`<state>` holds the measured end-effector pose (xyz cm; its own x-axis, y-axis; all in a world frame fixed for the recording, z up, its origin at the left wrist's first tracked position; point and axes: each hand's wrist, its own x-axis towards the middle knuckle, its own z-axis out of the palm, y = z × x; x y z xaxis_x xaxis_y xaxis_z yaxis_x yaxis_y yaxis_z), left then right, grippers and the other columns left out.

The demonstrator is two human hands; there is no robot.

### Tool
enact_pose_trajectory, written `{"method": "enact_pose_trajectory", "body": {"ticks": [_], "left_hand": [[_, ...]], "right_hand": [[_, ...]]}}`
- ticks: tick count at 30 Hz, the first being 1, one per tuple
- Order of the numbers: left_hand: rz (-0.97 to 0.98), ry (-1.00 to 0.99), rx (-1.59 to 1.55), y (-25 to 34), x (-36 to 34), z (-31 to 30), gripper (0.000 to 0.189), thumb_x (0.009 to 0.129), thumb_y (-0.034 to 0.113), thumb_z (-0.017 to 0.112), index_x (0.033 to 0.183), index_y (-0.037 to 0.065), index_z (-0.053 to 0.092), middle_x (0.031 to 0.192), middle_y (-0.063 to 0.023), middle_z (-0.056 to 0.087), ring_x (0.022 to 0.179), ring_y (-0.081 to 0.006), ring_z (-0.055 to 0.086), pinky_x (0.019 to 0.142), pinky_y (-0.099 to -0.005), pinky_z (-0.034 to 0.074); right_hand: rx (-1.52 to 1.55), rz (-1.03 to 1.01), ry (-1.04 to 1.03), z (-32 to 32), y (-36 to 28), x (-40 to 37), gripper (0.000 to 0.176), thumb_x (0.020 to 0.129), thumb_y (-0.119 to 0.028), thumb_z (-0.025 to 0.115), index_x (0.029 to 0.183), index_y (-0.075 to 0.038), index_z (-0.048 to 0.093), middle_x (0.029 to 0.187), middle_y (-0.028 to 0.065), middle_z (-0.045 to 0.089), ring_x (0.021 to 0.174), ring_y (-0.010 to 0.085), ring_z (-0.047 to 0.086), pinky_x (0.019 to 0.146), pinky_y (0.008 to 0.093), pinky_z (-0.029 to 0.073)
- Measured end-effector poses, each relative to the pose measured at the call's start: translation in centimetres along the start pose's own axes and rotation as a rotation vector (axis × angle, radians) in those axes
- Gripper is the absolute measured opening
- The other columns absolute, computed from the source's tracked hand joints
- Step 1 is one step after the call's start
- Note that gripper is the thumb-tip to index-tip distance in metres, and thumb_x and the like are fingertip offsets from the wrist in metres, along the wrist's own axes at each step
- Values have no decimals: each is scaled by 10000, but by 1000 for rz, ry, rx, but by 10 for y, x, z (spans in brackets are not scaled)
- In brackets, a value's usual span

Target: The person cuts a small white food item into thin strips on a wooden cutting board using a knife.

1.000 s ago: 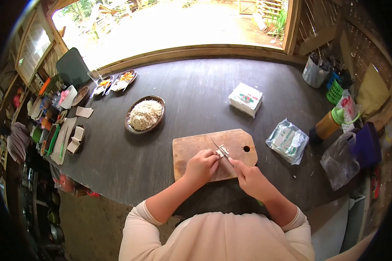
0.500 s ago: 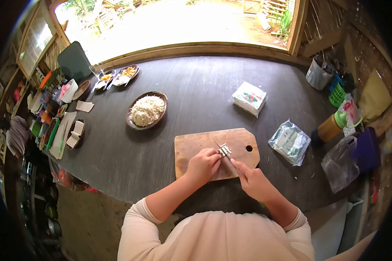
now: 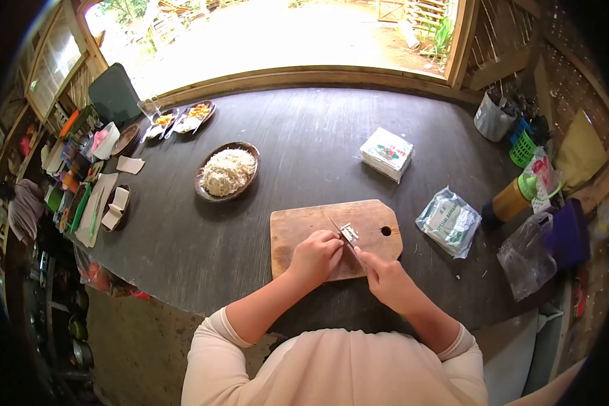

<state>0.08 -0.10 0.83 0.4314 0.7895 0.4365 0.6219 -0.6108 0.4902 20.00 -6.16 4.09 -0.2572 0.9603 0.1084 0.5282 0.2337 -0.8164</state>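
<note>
Slicing pale strips [image 3: 350, 231] on board [image 3: 294, 229]; R hand [image 3: 388, 278] grips knife [image 3: 350, 243]; L hand [image 3: 314, 258] curled, hold unclear; next cut prob needs steadying

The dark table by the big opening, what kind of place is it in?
Probably a simple home kitchen or small eatery: a knife on a wooden cutting board, a bowl of pale shreds, and plates of food.
</note>
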Motion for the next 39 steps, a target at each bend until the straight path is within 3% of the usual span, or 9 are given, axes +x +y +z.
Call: {"method": "enact_pose_trajectory", "body": {"ticks": [3,5,9,11,23,39], "left_hand": [[-3,31,-15,0,0,2,115,818,106,700,901,31,726,966,-109,694,926,-300,671,822,-375,548],[-8,31,-8,1,0,1,116,816,108,702,899,31,728,964,-110,695,923,-299,674,818,-378,549],[-5,16,-10,1,-1,2,113,818,103,699,898,30,729,964,-112,695,917,-300,675,816,-377,550],[17,47,-12,1,-2,2,113,820,98,695,901,27,729,956,-114,692,909,-302,675,811,-375,550],[26,62,-15,1,-3,3,97,805,82,684,865,10,708,936,-114,678,887,-305,664,790,-380,544],[2,27,10,2,-1,3,100,810,94,686,870,19,715,935,-115,684,900,-301,668,798,-377,546]], "right_hand": [[-56,-36,27,7,4,5,312,990,-66,525,1294,-67,594,891,280,636,834,447,643,697,412,529],[-86,-81,42,8,2,9,286,984,-77,509,1253,-51,601,850,290,630,772,448,645,666,490,521],[-58,-67,49,4,7,9,281,984,-80,510,1249,-51,598,833,291,627,757,443,646,646,491,514],[-74,45,-1,-3,3,5,318,987,-69,519,1298,-68,586,912,278,638,832,443,647,686,434,527],[-82,26,-53,-7,0,-5,347,975,-58,524,1317,-84,576,832,272,619,760,447,638,650,427,519],[-79,28,-5,6,6,7,312,997,-83,505,1302,-61,570,911,282,640,813,449,647,678,440,516]]}}
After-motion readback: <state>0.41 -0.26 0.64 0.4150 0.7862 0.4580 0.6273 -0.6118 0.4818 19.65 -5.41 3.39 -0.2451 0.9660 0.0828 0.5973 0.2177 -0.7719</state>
